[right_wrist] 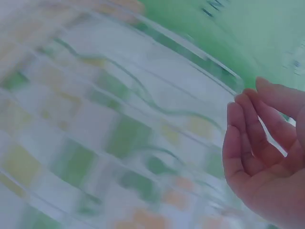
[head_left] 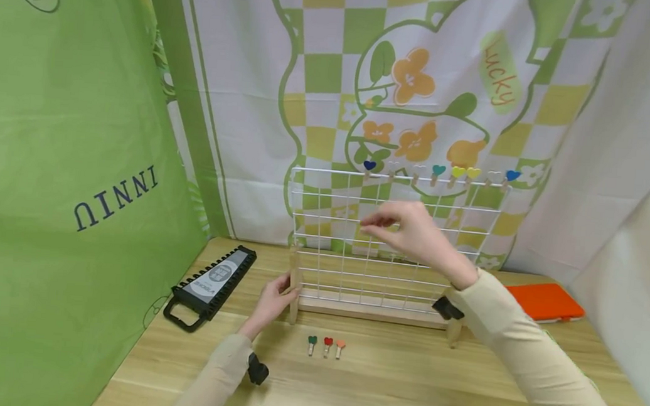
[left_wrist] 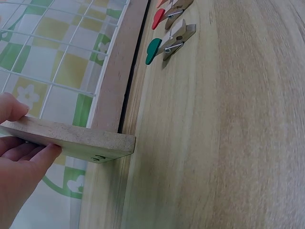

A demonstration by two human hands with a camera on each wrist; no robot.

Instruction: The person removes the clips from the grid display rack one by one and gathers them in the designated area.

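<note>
A white wire grid rack (head_left: 346, 218) stands upright in a wooden base. My left hand (head_left: 270, 303) grips the rack's left wooden leg (left_wrist: 71, 136), thumb on one side and fingers on the other. In front of the grid hangs my right hand (head_left: 408, 229), fingers loosely curled and thumb near the fingertips. Nothing shows between them in the right wrist view. Several heart-topped clothespins sit along the top wire, among them a navy one (head_left: 369, 166) and a teal one (head_left: 438, 171). A green clothespin (head_left: 312, 345), a red one (head_left: 327, 346) and an orange one (head_left: 340, 349) lie on the table.
A black toothed rack with a handle (head_left: 211, 286) lies on the table at the left. Behind the grid's right side lies an orange flat case (head_left: 544, 301). Patterned cloth (head_left: 242, 96) hangs behind the table, and a green cloth (head_left: 64, 210) covers the left side.
</note>
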